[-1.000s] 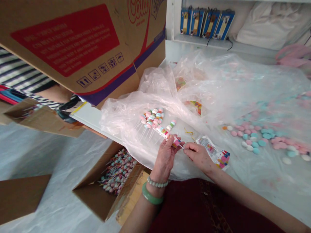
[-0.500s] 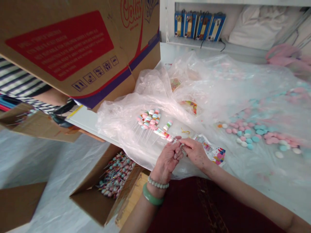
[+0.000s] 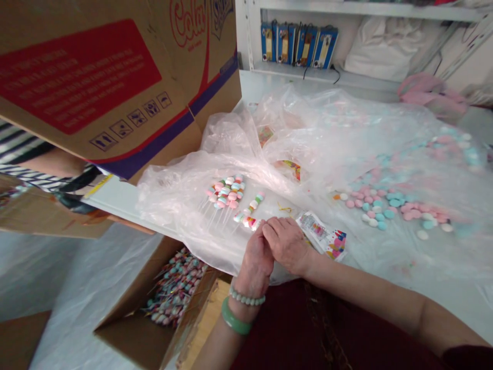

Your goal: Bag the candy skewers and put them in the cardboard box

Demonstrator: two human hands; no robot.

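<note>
My left hand (image 3: 259, 257), with a beaded bracelet and a green bangle on its wrist, is closed around the near end of a marshmallow skewer (image 3: 248, 221). Its pink, white and red pieces point away to the left. Over the left fingers folds my right hand (image 3: 288, 245), also closed; its own fingertips and anything in them are hidden. Just beyond lies a single marshmallow skewer (image 3: 254, 203). To its left rests a bunch of marshmallow skewers (image 3: 227, 191), white sticks toward me. A printed wrapper (image 3: 321, 234) and a yellow twist tie (image 3: 284, 208) lie near my right hand.
Clear plastic sheeting (image 3: 173, 180) covers the table. Loose pink, blue and white marshmallows (image 3: 379, 205) spread to the right. A large carton (image 3: 115, 77) stands at left, beside a person's striped sleeve (image 3: 26, 154). Below the edge, an open box (image 3: 134, 329) holds many skewers.
My right hand has closed in over my left fingers, hiding the pinch that showed before. The view has shifted, so the table's contents appear farther left.
</note>
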